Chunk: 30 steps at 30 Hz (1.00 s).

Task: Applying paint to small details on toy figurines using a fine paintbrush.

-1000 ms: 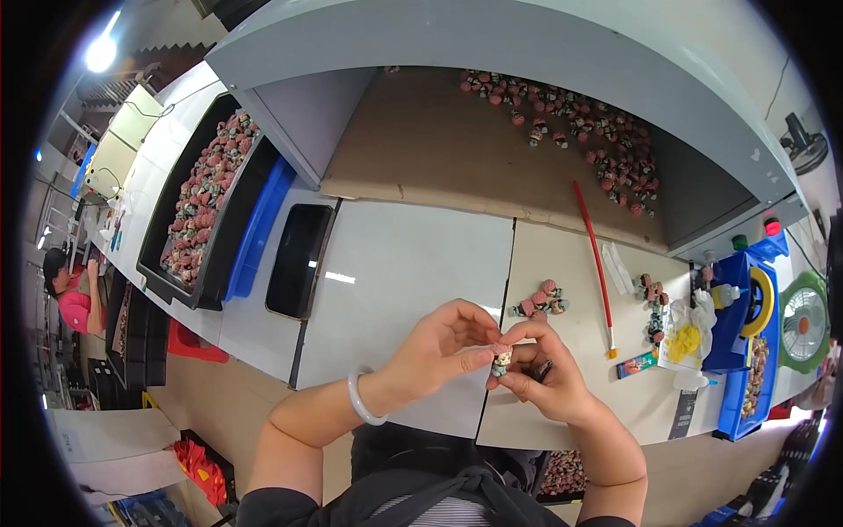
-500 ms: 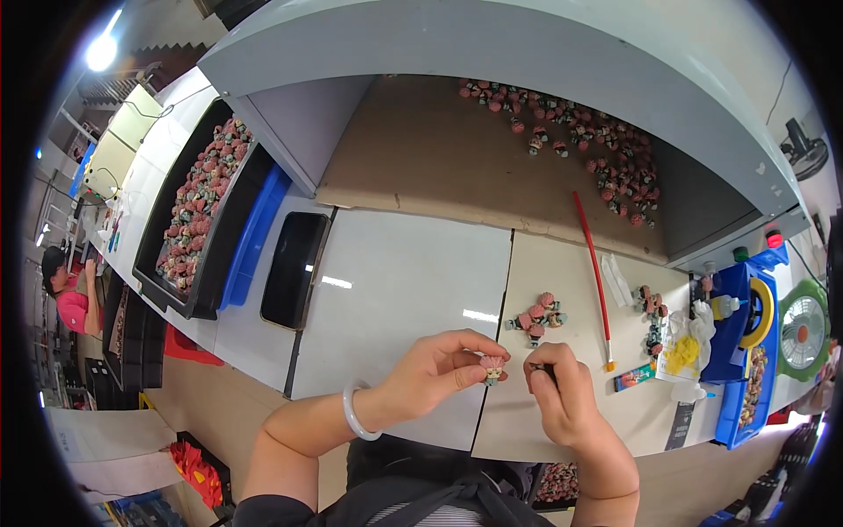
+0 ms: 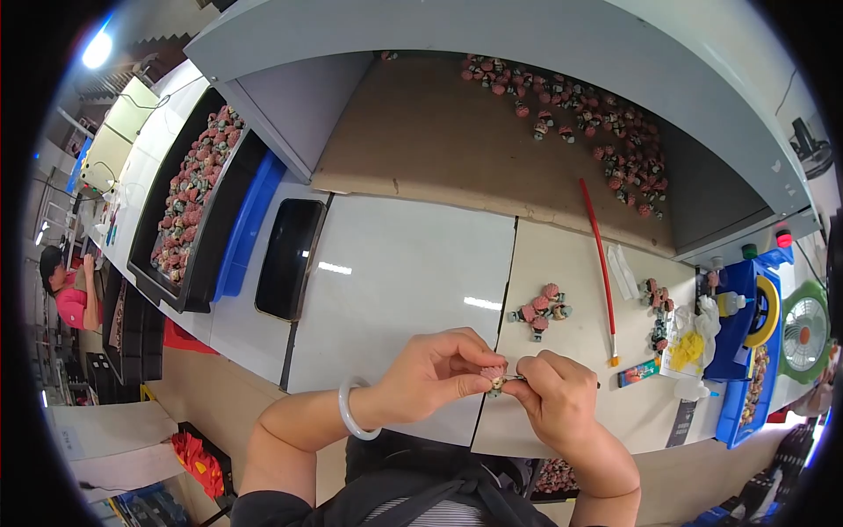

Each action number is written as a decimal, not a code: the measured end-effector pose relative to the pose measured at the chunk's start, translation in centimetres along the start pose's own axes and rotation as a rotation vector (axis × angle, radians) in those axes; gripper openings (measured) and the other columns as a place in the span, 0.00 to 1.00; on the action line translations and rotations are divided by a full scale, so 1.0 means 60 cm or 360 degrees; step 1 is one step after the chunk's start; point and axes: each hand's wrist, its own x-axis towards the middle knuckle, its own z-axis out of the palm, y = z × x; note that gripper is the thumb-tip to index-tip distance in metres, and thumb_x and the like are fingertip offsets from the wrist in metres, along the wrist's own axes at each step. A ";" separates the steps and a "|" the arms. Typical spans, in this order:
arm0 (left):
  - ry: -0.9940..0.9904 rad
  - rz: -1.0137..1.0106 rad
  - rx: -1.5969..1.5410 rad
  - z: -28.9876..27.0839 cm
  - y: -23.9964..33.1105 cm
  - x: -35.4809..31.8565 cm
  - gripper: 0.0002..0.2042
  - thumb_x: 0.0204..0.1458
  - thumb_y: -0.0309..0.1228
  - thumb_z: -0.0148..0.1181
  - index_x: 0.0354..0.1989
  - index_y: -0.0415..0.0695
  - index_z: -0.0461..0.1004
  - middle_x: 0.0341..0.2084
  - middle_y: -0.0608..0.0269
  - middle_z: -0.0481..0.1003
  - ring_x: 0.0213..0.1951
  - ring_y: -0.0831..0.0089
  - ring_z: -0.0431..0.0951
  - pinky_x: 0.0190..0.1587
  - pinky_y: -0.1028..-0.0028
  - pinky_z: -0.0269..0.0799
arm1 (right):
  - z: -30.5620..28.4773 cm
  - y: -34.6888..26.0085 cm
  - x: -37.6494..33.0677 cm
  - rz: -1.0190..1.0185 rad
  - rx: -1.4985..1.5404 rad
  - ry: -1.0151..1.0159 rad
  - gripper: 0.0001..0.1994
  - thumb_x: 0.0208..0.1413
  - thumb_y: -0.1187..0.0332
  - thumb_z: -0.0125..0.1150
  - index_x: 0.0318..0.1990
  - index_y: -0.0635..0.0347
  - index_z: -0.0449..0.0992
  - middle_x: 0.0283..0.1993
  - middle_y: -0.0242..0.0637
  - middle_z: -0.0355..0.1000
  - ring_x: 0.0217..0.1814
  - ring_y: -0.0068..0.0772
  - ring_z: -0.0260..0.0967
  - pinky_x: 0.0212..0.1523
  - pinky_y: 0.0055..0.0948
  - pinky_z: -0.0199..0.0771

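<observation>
Between the thumb and fingers of my left hand (image 3: 432,369) is a small figurine (image 3: 493,374) with pink hair. My right hand (image 3: 558,395) is closed in a pinch on a thin dark tool (image 3: 517,378). The tool's fine tip meets the figurine's face side; most of its shaft is hidden by my fingers, so its exact kind does not show. Just beyond my hands, a small group of pink-haired figurines (image 3: 541,309) lies on the table (image 3: 413,281). A red paintbrush (image 3: 601,263) rests to the right of that group.
A grey booth (image 3: 492,44) with many figurines inside stands ahead. At left are a black tray (image 3: 145,255) of figurines and a phone (image 3: 291,259). On the right lie a paint tube (image 3: 638,372), more figurines (image 3: 657,307), and a blue bin (image 3: 736,351) with a yellow tape roll.
My right hand has turned and moved left, bringing the thin tool against the figurine. My left hand still holds the figurine in nearly the same place. The view has shifted slightly.
</observation>
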 end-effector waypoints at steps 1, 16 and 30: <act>0.0008 0.0006 0.0001 0.000 -0.001 -0.001 0.10 0.45 0.13 0.53 0.37 0.37 0.70 0.36 0.58 0.69 0.42 0.71 0.72 0.47 0.74 0.68 | 0.002 0.000 0.000 -0.0002 0.0003 0.0001 0.13 0.37 0.62 0.66 0.22 0.56 0.67 0.15 0.31 0.57 0.14 0.33 0.58 0.13 0.29 0.57; 0.0023 0.0030 0.0010 -0.002 -0.005 -0.003 0.09 0.46 0.15 0.54 0.36 0.36 0.70 0.34 0.59 0.69 0.39 0.74 0.72 0.45 0.76 0.69 | 0.005 0.001 0.004 -0.0068 -0.0033 -0.0029 0.14 0.35 0.64 0.66 0.17 0.55 0.63 0.15 0.31 0.56 0.14 0.32 0.58 0.13 0.29 0.56; 0.0058 -0.0218 -0.0143 -0.004 0.009 0.007 0.08 0.55 0.27 0.46 0.41 0.40 0.67 0.37 0.59 0.68 0.34 0.74 0.69 0.36 0.74 0.70 | -0.003 0.012 0.004 0.0105 0.0342 -0.0053 0.05 0.50 0.71 0.54 0.28 0.62 0.66 0.21 0.39 0.64 0.19 0.40 0.62 0.21 0.30 0.61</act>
